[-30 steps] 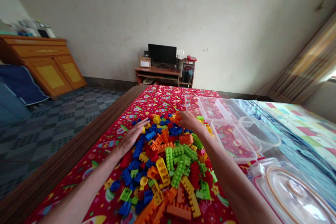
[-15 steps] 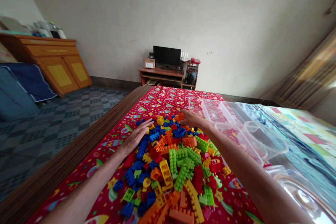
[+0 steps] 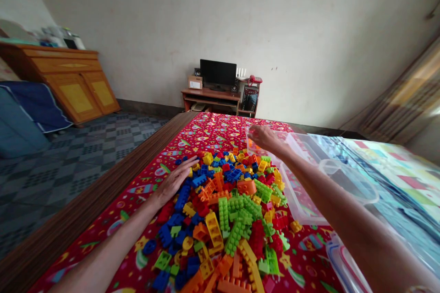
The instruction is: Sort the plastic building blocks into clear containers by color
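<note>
A large heap of building blocks [image 3: 237, 210] in red, blue, yellow, green and orange lies on the red patterned cloth [image 3: 220, 128]. My left hand [image 3: 175, 181] rests at the heap's left edge, fingers stretched out beside blue and yellow blocks, holding nothing. Over the near-left end of a clear plastic box [image 3: 302, 219], beyond the heap, is my right hand [image 3: 263, 136], its fingers curled downward. An orange building block [image 3: 252, 145] shows just below those fingers, seen through the clear wall; the fingertips' contact with it is partly hidden.
Beside the box stands a round clear container [image 3: 364, 190]. Clear lids with coloured rims [image 3: 343, 263] lie near my right forearm. A dark wooden edge [image 3: 137, 160] runs along the left. Farther off are a desk with a monitor [image 3: 218, 73] and a wooden cabinet [image 3: 80, 84].
My right hand has moved right and away from the heap's far edge to the clear box, carrying the orange building block. My left hand has stayed almost in place.
</note>
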### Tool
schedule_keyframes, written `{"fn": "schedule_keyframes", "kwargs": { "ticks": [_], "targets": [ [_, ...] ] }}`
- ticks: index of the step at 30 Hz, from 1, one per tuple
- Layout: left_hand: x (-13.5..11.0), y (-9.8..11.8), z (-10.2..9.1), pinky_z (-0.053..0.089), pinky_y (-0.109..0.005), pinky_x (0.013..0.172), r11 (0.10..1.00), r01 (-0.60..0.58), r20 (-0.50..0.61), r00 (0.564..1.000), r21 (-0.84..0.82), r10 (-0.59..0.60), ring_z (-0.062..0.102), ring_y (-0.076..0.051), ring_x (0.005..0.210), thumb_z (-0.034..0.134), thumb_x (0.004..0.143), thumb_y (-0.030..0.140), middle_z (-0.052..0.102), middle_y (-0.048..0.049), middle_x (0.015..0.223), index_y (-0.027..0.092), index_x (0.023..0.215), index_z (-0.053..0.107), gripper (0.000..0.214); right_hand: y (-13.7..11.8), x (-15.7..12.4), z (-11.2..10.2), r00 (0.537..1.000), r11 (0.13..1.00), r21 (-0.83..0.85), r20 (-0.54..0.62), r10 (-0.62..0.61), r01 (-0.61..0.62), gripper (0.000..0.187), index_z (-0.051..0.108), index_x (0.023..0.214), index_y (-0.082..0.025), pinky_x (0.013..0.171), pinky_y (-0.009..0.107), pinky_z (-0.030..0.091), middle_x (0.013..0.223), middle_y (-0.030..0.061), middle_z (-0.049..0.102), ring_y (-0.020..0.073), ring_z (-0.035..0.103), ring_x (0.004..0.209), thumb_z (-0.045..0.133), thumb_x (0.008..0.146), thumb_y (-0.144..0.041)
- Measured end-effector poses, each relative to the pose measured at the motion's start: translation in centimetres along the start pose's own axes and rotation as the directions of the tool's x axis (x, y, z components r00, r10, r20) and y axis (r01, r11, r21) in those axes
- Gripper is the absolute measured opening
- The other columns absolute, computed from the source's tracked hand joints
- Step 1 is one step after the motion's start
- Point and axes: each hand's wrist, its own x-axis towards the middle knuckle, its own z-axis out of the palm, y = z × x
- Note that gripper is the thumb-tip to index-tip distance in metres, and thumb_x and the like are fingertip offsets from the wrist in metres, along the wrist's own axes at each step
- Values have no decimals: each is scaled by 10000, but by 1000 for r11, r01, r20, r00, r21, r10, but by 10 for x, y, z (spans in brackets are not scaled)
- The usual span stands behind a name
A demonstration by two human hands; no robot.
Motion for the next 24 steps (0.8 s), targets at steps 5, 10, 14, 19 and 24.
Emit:
{"fn": "schedule_keyframes", "kwargs": {
  "ticks": [5,10,14,19,24],
  "targets": [
    [0,-2,-1,287,-431,1151,1000,-1,14,1000,-9,1,385,-279,1371,343,924,589,397,-59,1507,219,1333,548,588,-33,-22,18,833,930,131,415,-366,344,242,722,1034,-169,674,217,444,931,74,736,159,664,802,587,837,-207],
    [0,-2,-2,278,-429,1156,1000,9,26,1000,-18,-9,368,-270,1382,350,930,569,393,-60,1509,219,1333,545,569,-42,-28,27,783,911,82,483,-391,404,328,713,1088,-176,721,221,451,1019,78,726,172,650,882,596,782,-167],
    [-1,2,-1,274,-437,1157,999,25,10,1000,-24,-25,377,-276,1376,353,927,574,403,-68,1502,212,1325,554,575,-38,-13,23,777,929,147,513,-366,340,285,744,989,-149,657,199,436,909,54,737,143,639,781,551,781,-119],
    [0,-4,-1,264,-441,1160,999,25,12,1000,-43,-24,367,-279,1381,363,926,571,385,-72,1512,205,1328,551,575,-40,23,29,932,974,59,282,-228,220,320,716,1028,-99,758,210,460,976,97,722,164,642,888,492,801,-74],
    [1,-8,-1,274,-439,1156,999,9,13,1000,-31,-8,390,-282,1367,363,915,595,415,-78,1494,207,1320,561,595,-53,43,56,874,920,-114,376,-308,374,333,666,1077,-99,897,254,467,1158,140,660,208,596,1086,536,779,-25]
  ]
}}
